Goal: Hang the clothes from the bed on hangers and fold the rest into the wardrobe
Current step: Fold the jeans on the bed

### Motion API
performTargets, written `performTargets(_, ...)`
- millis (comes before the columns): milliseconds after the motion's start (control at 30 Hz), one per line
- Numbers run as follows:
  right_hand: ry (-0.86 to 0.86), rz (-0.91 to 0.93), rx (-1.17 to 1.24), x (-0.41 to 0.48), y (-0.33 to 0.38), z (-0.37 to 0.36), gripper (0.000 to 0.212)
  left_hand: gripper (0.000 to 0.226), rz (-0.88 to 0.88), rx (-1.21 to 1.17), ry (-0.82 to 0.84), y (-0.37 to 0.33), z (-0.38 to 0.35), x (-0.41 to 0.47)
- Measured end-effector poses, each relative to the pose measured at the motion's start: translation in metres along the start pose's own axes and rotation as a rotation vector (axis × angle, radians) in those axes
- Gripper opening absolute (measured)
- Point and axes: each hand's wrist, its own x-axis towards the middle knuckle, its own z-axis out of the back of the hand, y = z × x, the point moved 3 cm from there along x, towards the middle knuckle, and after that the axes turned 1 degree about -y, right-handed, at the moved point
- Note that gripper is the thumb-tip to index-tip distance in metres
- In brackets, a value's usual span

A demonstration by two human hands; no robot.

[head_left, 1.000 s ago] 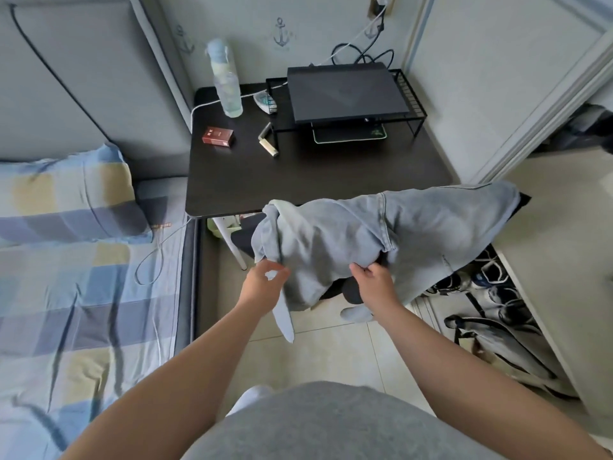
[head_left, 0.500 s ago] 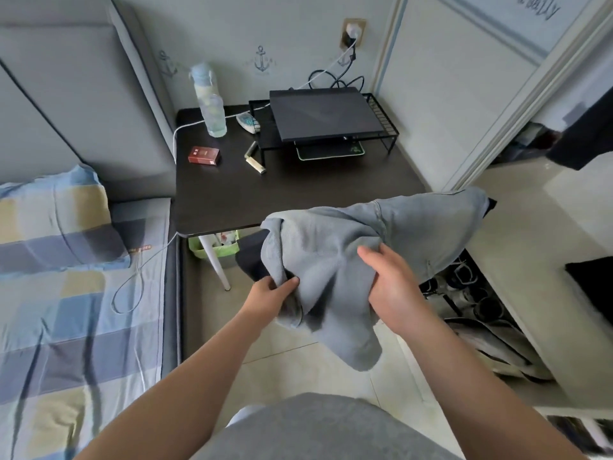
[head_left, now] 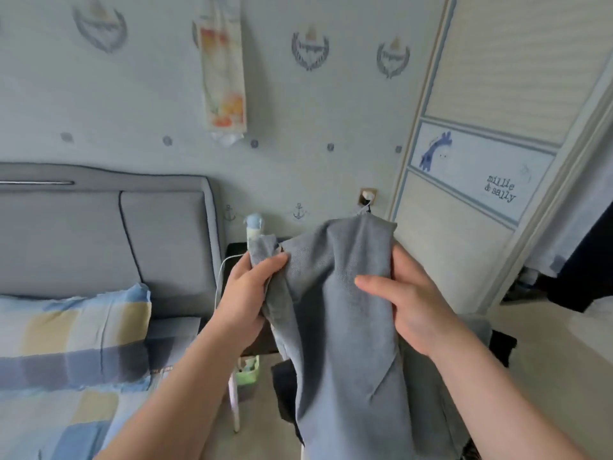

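A grey-blue garment (head_left: 335,327) hangs in front of me, held up at chest height. My left hand (head_left: 247,293) grips a bunched fold at its upper left edge. My right hand (head_left: 409,298) holds its upper right edge, thumb across the front of the cloth and fingers behind it. The lower part of the garment drapes down out of the frame. A dark piece of clothing (head_left: 285,393) shows behind it, low down. The wardrobe's sliding door (head_left: 481,134) stands at the right, with a dark opening beside it.
The bed (head_left: 49,410) with a checked sheet and pillow (head_left: 73,330) lies at the left under a grey headboard (head_left: 99,234). A dark bedside table (head_left: 235,250) with a bottle (head_left: 253,227) stands behind the garment. A white cable runs down its left side.
My head has tilted up, so more wall and wardrobe door show. Both hands have raised the garment and shifted grip to its top edge; it now hangs lengthwise.
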Motion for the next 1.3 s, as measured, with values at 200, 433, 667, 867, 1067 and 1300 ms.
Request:
performTargets(200,0.152,0.246,-0.062,0.062,0.094,-0.082,0.054,0.034,-0.332,-0.004,0.006,-0.149,0.013,-0.012)
performTargets(433,0.359,0.38,0.014,0.111,0.174,-0.208,0.05,0.036,-0.632,0.179,-0.113,-0.306,0.07,-0.073)
performTargets(667,0.547,0.281,0.209,0.124,0.196,-0.359,0.035,0.045,-0.632,0.29,-0.291,-0.393,0.156,-0.167)
performTargets(867,0.655,-0.087,0.351,0.104,0.165,-0.481,0.016,0.084,-0.515,0.18,-0.499,-0.37,0.252,-0.253)
performTargets(1067,0.827,-0.539,0.42,0.042,0.059,-0.576,0.035,0.053,-0.396,0.129,-0.777,-0.271,0.331,-0.331)
performTargets(1300,1.068,-0.992,0.36,-0.042,-0.085,-0.61,0.058,0.067,-0.247,-0.065,-1.173,-0.115,0.381,-0.416)
